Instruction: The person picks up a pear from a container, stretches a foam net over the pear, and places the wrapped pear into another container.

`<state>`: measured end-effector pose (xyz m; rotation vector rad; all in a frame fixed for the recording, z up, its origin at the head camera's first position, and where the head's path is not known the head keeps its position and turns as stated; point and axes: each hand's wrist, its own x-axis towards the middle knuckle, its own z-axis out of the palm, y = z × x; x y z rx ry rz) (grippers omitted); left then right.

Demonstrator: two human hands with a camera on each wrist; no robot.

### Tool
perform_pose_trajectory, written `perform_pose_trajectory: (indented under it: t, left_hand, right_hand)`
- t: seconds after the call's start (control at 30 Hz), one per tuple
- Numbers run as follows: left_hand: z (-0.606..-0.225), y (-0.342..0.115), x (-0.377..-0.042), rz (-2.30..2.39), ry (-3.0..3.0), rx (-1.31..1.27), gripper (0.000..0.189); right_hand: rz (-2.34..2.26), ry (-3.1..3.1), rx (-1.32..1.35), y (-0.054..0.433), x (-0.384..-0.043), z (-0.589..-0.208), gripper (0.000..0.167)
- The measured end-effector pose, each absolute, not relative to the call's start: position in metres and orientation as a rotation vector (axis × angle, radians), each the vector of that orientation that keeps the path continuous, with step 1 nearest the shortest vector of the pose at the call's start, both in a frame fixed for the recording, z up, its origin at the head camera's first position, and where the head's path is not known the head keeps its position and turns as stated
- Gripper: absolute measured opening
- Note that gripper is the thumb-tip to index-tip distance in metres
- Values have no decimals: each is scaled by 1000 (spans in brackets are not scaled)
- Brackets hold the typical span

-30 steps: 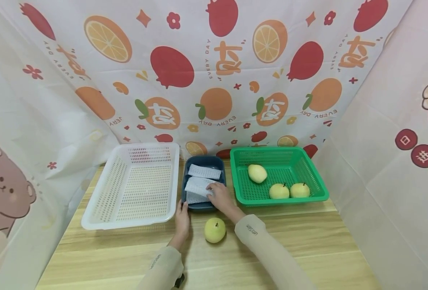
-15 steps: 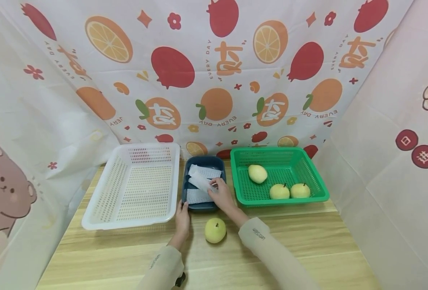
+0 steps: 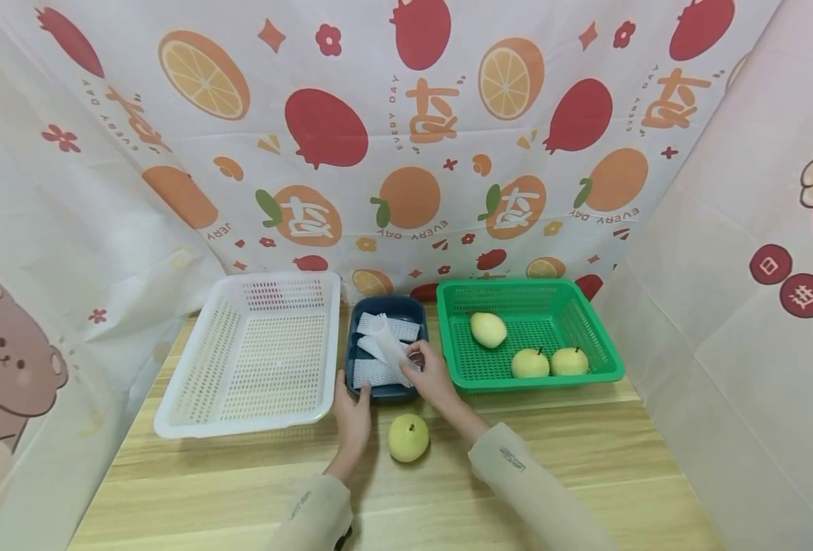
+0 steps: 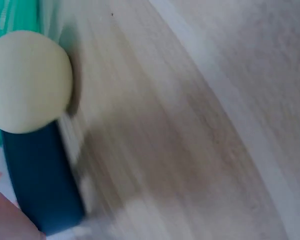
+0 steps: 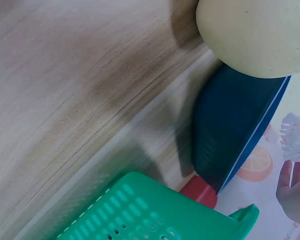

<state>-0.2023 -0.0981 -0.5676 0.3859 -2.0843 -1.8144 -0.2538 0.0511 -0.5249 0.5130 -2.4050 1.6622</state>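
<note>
In the head view my right hand [image 3: 432, 373] pinches a white foam net sleeve [image 3: 390, 344] at its lower right end, raised from the dark blue box [image 3: 395, 394]. More white foam nets [image 3: 373, 373] lie in that box. My left hand [image 3: 353, 413] is at the box's front left corner, thumb and fingers spread. In the left wrist view part of that hand [image 4: 10, 217] meets the box wall [image 4: 45, 180]. A yellow pear [image 3: 408, 438] sits on the table between my wrists. The right wrist view has my fingertips [image 5: 298, 172] below the foam net [image 5: 296, 137].
A white perforated basket [image 3: 282, 360] stands left of the box. To the right, a green basket [image 3: 606, 352] holds three pears [image 3: 489, 330]. A fruit-print cloth [image 3: 406, 153] hangs behind, and the wooden table [image 3: 516, 482] runs forward.
My right hand has pulled one foam net up and right, turning it from lying flat to slanted. My left hand has shifted slightly right, its thumb now at the box's front edge.
</note>
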Motion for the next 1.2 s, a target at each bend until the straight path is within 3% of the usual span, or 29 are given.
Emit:
perform_pose_trajectory:
  t: [0.2, 0.4, 0.67, 0.93, 1.2]
  left_hand:
    - [-561, -93, -193, -1669, -2161, 348, 61]
    - [-552, -92, -188, -1653, -2237, 262, 55]
    - [-543, -85, -191, -2116, -2031, 208, 32]
    - [-532, -83, -194, -2838, -1766, 375, 47]
    - [-527, -83, -190, -2834, -1792, 384, 34]
  right_hand:
    - [1803, -2345, 518, 56, -245, -518, 15]
    - [1817, -2281, 592, 59, -225, -486, 15]
    - [1880, -2251, 667, 61, -217, -475, 15]
    - [1939, -2294, 683, 66, -212, -475, 18]
    - [1899, -2314, 724, 71, -211, -481, 16]
